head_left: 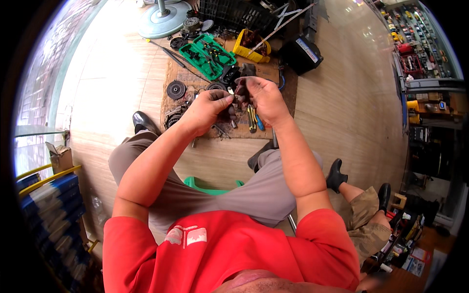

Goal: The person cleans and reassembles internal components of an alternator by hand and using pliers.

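Both of my hands are raised close together above a greasy cardboard sheet (pixel 288 105) on the floor. My right hand (pixel 266 97) is closed, fingers curled round a dark reddish-brown lumpy part (pixel 240 90), whose kind I cannot make out. My left hand (pixel 207 111) pinches thumb against fingers beside that part; what lies in the pinch is too small to name. Just below my right hand are a yellow-and-black screwdriver-like tool (pixel 252 118) and a blue-handled tool (pixel 260 123). A round dark pulley-like disc (pixel 176 90) lies left of my hands.
Beyond my hands sit an open green tool case (pixel 207 56), a yellow bin (pixel 251 46) of reddish-brown parts, a black battery-like box (pixel 300 53) and a black crate (pixel 234 17). A round stand base (pixel 163 19) is far left. Another person's boot (pixel 336 176) is at right.
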`<state>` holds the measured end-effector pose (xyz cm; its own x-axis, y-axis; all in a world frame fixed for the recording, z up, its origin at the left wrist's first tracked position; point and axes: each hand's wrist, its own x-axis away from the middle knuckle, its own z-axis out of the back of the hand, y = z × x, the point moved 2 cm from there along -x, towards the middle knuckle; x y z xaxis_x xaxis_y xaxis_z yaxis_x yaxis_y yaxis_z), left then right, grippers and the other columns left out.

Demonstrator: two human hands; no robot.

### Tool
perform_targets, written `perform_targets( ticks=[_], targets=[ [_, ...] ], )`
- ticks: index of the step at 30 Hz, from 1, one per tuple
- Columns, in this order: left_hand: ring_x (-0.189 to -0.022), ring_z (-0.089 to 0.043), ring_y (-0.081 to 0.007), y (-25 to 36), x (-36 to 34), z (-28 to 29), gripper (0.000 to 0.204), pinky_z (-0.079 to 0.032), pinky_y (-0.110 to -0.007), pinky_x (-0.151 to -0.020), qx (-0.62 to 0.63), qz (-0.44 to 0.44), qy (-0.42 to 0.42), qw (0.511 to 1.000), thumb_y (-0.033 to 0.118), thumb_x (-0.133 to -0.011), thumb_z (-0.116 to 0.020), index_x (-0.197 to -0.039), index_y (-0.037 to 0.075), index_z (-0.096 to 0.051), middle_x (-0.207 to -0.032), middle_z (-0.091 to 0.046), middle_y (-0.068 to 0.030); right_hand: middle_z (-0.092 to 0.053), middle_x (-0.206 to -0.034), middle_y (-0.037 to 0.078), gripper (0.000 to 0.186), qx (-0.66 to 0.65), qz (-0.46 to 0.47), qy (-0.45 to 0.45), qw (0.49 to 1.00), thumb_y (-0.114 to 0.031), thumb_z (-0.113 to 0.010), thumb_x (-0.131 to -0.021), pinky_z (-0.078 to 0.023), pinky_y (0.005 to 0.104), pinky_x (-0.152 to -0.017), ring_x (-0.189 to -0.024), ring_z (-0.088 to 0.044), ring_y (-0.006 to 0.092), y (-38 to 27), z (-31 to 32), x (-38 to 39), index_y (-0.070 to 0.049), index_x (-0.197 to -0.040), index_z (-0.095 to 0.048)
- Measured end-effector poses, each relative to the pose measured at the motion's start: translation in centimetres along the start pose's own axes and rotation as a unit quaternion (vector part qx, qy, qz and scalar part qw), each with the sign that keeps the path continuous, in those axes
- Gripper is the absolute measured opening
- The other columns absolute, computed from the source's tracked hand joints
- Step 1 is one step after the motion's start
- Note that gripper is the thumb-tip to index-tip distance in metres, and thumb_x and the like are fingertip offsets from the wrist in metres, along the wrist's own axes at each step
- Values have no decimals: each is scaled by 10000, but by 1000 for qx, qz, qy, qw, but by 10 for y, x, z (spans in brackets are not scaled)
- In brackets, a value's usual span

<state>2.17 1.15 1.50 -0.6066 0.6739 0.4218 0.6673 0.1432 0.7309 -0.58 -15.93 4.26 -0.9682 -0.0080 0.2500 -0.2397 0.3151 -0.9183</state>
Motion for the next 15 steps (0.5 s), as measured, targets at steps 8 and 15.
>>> perform_targets(
  ticks=[8,15],
  targets=[
    [-746,-636,-175,4,3,3,237,-544,-328,-706,-36,30,-27,999,201,-987,-516,-1073,-9,-580,-882,-635,-73,-639,-754,-1,157,47,27,17,998,-170,-607,-944,-450,198,-538,-598,-554,54,6,6,-2,-19,-961,-643],
    [-833,-678,-274,8,-1,8,288,-561,-422,-746,91,51,5,995,233,-1002,-474,-1114,-18,-560,-972,-666,-143,-622,-745,40,89,-47,25,72,996,-109,-602,-931,-455,251,-522,-610,-571,113,-3,21,-4,-29,-896,-618]
  ],
)
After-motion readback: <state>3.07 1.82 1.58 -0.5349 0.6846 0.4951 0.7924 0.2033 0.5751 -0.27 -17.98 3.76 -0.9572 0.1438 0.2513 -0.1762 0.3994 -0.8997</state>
